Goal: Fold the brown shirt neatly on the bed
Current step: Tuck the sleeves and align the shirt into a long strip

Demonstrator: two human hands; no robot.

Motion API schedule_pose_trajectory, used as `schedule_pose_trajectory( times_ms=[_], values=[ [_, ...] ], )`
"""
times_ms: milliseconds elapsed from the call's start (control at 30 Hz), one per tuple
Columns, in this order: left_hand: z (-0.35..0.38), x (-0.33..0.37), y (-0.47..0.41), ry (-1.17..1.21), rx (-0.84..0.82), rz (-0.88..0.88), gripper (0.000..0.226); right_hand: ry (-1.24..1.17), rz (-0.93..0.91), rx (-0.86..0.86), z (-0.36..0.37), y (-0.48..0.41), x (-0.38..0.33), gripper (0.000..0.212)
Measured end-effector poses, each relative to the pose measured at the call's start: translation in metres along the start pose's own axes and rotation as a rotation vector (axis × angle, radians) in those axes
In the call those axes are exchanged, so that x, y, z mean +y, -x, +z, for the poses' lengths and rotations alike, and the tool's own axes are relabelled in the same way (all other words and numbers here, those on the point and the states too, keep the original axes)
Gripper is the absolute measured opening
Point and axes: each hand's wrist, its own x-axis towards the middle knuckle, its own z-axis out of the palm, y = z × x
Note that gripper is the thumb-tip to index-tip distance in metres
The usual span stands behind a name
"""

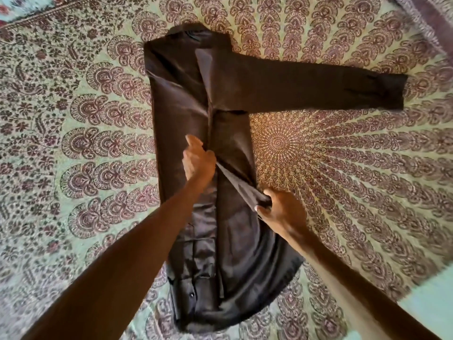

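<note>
The shirt [228, 99] is plain dark brown with a faint sheen, and a small dark button [192, 294] shows near its hem. The bed [343, 168] wears a pale green cover printed with maroon and dark brown paisley fans, which ring an orange-gold mandala [278, 143]. A mauve cloth [431, 18] lies at the far right corner.

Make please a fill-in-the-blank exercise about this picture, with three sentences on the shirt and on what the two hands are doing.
1. The brown shirt lies on a bedspread printed with a ____ pattern.
2. One sleeve still stretches out flat toward the ____ side of the picture.
3. The right hand pinches a fold of cloth, while the left hand rests on the ____ of the shirt.

Missing words: mandala; right; middle
</note>
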Motion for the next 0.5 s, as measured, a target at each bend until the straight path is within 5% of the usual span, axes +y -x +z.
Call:
schedule_pose_trajectory(
  times_ms=[100, 267, 367, 500],
  values=[
    [0.001, -0.014, -0.001, 0.064, -0.063, -0.115, 0.026, -0.067, 0.0, -0.003, 0.001, 0.028, 0.008, 0.046],
    [0.014, -0.029, 0.046, 0.122, -0.513, -0.21, 0.041, -0.111, -0.049, -0.016, 0.015, 0.064, 0.009, 0.041],
    [0.017, -0.035, 0.092, 0.173, -0.774, -0.275, 0.039, 0.02, 0.094, 0.057, 0.024, 0.082, 0.018, 0.035],
    [0.034, -0.057, 0.131, 0.468, -0.903, -0.443, 0.068, -0.024, 0.27, 0.096, 0.029, 0.107, 0.04, 0.017]
  ],
)
